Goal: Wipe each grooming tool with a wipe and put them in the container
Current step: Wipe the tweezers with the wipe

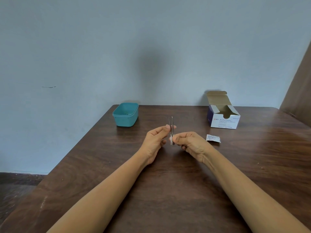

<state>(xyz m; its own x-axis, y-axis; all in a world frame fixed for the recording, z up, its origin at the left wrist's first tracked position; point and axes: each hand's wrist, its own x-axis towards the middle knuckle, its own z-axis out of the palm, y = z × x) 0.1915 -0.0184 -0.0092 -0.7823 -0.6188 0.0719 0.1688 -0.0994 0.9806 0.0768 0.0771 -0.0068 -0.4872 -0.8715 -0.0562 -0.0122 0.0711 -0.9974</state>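
Above a dark wooden table (168, 190), the left hand (155, 140) pinches steel tweezers (171, 122) upright, prongs up, steadying them so the right hand (190, 142), fingers curled, can squeeze a white wipe (171, 140) round their lower end. A teal container (125, 121) stands far left, within reach. An open alcohol swab box (224, 121) and a torn sachet (213, 138) lie to the right.

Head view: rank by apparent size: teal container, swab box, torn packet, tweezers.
1. swab box
2. teal container
3. tweezers and torn packet: unranked, since the tweezers look longer but much thinner.
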